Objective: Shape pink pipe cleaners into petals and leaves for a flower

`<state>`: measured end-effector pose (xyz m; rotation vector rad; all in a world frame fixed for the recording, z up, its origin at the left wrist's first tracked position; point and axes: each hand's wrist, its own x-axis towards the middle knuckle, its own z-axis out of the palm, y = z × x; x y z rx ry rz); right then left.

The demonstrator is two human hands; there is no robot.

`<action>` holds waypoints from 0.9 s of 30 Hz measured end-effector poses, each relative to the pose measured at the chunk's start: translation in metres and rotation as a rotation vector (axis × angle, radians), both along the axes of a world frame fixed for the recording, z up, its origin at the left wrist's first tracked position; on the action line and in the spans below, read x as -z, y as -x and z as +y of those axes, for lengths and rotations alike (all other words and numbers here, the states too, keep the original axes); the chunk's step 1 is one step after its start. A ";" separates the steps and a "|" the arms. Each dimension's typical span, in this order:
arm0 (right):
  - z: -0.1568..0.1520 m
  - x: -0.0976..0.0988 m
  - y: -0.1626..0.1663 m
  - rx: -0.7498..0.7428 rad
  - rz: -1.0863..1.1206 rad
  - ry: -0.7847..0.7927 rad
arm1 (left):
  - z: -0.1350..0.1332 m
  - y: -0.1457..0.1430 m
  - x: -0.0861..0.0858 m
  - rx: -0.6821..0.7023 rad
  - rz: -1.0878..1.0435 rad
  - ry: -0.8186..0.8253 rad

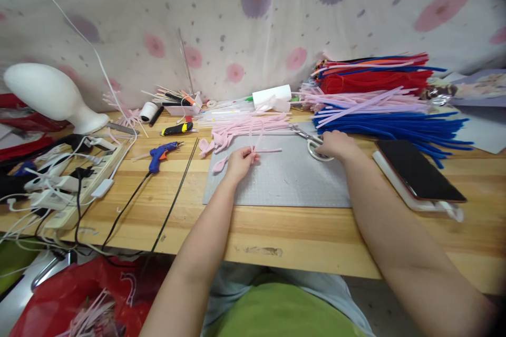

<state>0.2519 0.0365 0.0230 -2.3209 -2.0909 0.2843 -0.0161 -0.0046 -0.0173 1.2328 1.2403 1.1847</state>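
My left hand [240, 163] is closed in a pinch on a light pink pipe cleaner [272, 150]. One length of it loops upward from my fingertips and another points right. My right hand [334, 145] has its fingers curled at the white handles of a pair of scissors [314, 143], whose blades point to the back left. Both hands are over a grey cutting mat [292, 184]. Beside my left hand lies a pink petal-shaped loop [220, 165]. More twisted pink pieces [215, 143] and a bundle of pink pipe cleaners [253, 123] lie behind it.
Blue pipe cleaners [395, 131] and red ones [371, 82] are stacked at the back right. A phone [421, 169] rests to the right. On the left are a blue glue gun [160, 156], a utility knife [176, 129], a corded power strip [89, 184] and a white foam head [47, 92].
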 end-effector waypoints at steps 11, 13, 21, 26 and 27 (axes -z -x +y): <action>-0.023 -0.043 0.034 -0.195 0.919 -0.254 | -0.016 0.003 -0.031 0.300 -0.339 0.218; -0.024 -0.032 0.053 -0.319 1.434 -0.049 | -0.023 0.002 -0.036 0.414 -0.470 0.313; -0.030 0.011 0.104 -0.368 2.022 0.480 | -0.024 -0.004 -0.029 0.557 -0.605 0.478; -0.021 0.010 0.097 -0.142 2.156 0.286 | -0.020 -0.004 -0.024 0.509 -0.587 0.503; -0.019 0.010 0.096 -0.104 2.172 0.266 | -0.020 -0.004 -0.024 0.507 -0.578 0.509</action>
